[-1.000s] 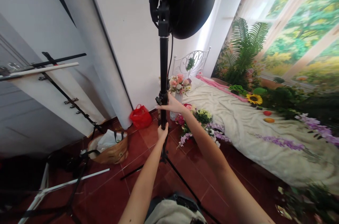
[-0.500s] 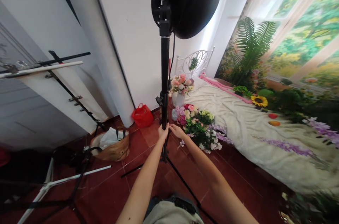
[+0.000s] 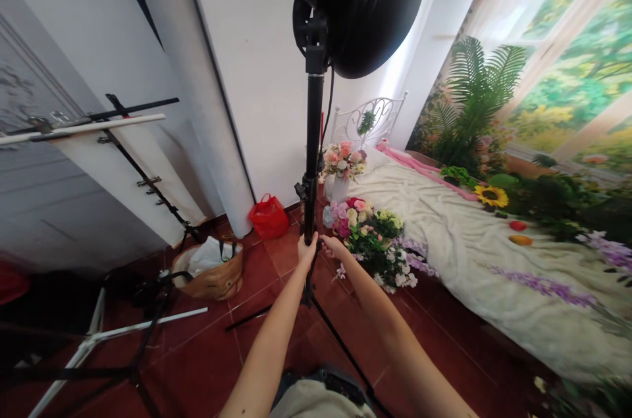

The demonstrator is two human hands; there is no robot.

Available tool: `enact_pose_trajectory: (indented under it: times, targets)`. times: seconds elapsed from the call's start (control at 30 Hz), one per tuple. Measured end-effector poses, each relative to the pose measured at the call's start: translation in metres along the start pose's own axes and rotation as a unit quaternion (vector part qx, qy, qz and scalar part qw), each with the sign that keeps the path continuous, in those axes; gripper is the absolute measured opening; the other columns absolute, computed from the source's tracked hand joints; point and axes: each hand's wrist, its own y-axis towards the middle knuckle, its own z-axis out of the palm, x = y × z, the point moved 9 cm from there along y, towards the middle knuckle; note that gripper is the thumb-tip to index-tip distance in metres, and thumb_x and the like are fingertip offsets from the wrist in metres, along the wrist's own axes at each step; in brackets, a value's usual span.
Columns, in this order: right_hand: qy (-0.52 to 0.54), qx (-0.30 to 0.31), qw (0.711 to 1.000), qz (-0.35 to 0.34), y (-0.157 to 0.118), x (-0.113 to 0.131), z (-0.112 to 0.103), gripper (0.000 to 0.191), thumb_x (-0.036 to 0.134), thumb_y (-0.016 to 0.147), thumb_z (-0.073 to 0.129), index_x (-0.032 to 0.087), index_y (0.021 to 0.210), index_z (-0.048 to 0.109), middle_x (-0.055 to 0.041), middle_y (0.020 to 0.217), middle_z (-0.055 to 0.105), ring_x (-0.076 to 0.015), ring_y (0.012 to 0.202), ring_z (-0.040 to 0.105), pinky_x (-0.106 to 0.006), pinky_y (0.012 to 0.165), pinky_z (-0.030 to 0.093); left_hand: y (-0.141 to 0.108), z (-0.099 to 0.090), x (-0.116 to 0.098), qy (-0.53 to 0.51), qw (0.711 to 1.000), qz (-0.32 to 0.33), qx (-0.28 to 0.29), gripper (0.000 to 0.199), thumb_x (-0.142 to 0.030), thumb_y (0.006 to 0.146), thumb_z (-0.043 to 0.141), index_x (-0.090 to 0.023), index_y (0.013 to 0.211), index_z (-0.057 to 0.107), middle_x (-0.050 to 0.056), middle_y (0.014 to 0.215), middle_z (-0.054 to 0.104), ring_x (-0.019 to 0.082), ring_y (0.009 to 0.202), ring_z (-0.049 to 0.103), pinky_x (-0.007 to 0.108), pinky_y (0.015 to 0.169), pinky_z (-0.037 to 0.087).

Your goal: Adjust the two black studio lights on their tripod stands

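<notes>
A black light stand (image 3: 315, 122) rises upright in the middle of the view, its tripod legs spread on the red tiled floor. On top of it sits a large black studio lamp (image 3: 360, 3), with a cable hanging down beside the pole. My left hand (image 3: 307, 248) is wrapped round the lower part of the pole. Just to the right, my right hand (image 3: 330, 247) has its fingers closed on a small dark knob at the pole's side; the fingertips partly hide it.
On the right, a bed with a cream blanket (image 3: 444, 220) bears a sunflower (image 3: 491, 195). Bouquets (image 3: 368, 234) stand beside the stand. To the left are a red bag (image 3: 269, 217), a wicker basket (image 3: 214, 276) and white stand legs (image 3: 148, 324).
The view has shifted slightly, so the stand and lamp appear a little further right and lower. My right hand's fingers have closed at the knob; my left hand stays on the pole.
</notes>
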Motion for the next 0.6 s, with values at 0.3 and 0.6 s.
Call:
enact_pose_trajectory:
  times: [0.3, 0.6]
  targets:
    - [0.071, 0.067, 0.992, -0.074, -0.004, -0.023, -0.001, 0.034, 0.046, 0.081, 0.054, 0.025, 0.107, 0.061, -0.0039, 0.107, 0.063, -0.0166, 0.083, 0.062, -0.023, 0.057, 0.051, 0.003, 0.0, 0.005, -0.048, 0.999, 0.005, -0.013, 0.041, -0.051, 0.067, 0.068, -0.016, 0.087, 0.066, 0.009, 0.085, 0.07, 0.021, 0.081, 0.065, 0.029, 0.073, 0.05]
    - [-0.035, -0.056, 0.998, -0.013, 0.029, -0.04, 0.0, 0.038, 0.047, 0.084, 0.048, 0.015, 0.068, 0.059, -0.0021, 0.067, 0.062, -0.0123, 0.066, 0.057, -0.018, 0.057, 0.042, 0.0, 0.0, 0.0, -0.064, 0.998, -0.009, -0.001, 0.039, -0.049, 0.066, 0.07, -0.015, 0.085, 0.066, 0.007, 0.076, 0.069, 0.02, 0.075, 0.065, 0.028, 0.066, 0.051]
